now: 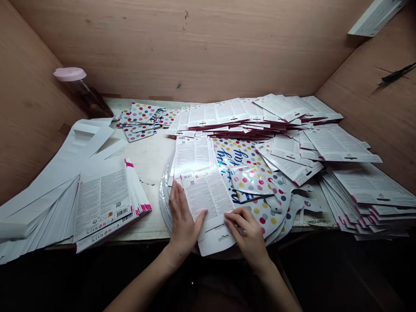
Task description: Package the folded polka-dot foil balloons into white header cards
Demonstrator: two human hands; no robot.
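A printed cardboard envelope (209,195) lies slanted before me, its white end flap with a hang slot toward me. My left hand (182,214) grips its left edge, fingers along the side and thumb on the front. At the lower right edge, by the flap's fold, my right hand (245,227) pinches the card between thumb and fingers. Beneath are flat polka-dot foil balloons (269,219) with blue lettering. A folded polka-dot balloon (251,180) rests on them, right of the envelope. Another printed envelope (191,154) lies just behind the held one.
Piles of printed envelopes (217,113) stand at the back, with more stacked at the right (373,184). White blank-sided envelopes (42,190) and a printed stack (102,206) lie left. Folded balloons (143,113) and a pink-lidded bottle (69,74) are at the back left. Wooden walls surround the table.
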